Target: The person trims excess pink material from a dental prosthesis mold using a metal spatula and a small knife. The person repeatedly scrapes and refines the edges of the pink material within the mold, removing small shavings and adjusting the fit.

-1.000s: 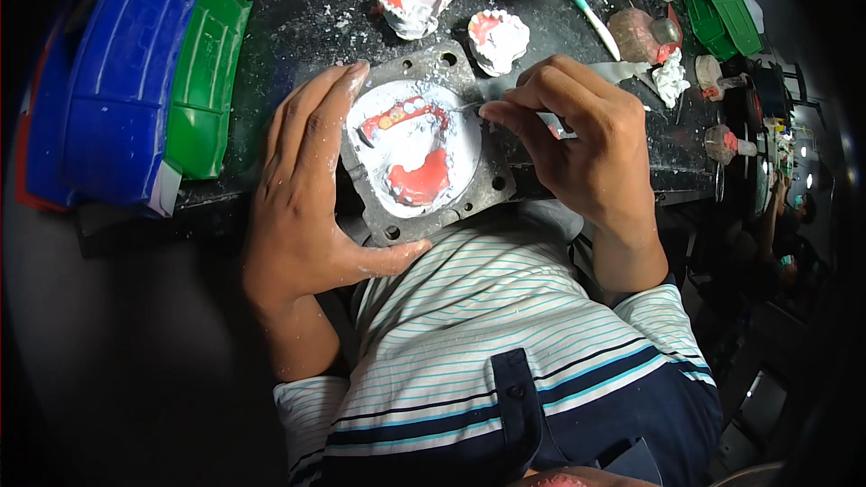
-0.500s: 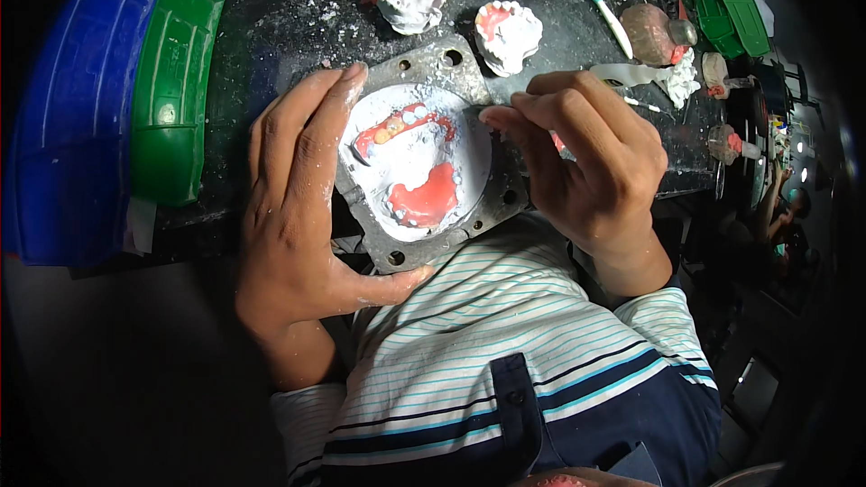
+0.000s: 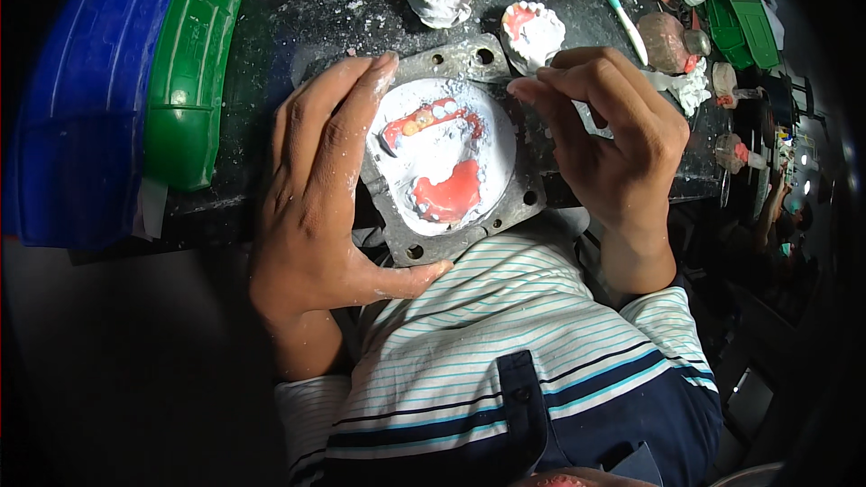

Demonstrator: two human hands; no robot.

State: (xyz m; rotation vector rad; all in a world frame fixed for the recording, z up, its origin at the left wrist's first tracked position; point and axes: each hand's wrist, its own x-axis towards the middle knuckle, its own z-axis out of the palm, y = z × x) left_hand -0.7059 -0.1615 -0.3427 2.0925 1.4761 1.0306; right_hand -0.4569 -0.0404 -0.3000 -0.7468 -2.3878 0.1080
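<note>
A grey metal dental flask (image 3: 424, 248) holds a round bed of white plaster (image 3: 403, 169). Set in the plaster are a pink wax strip with teeth (image 3: 419, 123) on the far side and a broader pink wax plate (image 3: 449, 194) on the near side. My left hand (image 3: 316, 189) clasps the flask from its left, fingers along the far-left side and thumb at the near edge. My right hand (image 3: 613, 131) is over the flask's right side, thumb and fingers pinching a slim tool mostly hidden by them. Its thin grey end shows by the far-right plaster edge.
Two white plaster tooth models (image 3: 442, 0) (image 3: 534, 36) with pink wax stand beyond the flask. A dark pen, a toothbrush (image 3: 613, 7) and a glass burner (image 3: 666, 41) lie farther right. Blue (image 3: 81, 99) and green (image 3: 194, 72) bins border the left. White crumbs litter the dark bench.
The whole scene has shifted slightly right in view. My right fingertips have moved a little farther from me, toward the flask's far-right rim. My left hand keeps its hold.
</note>
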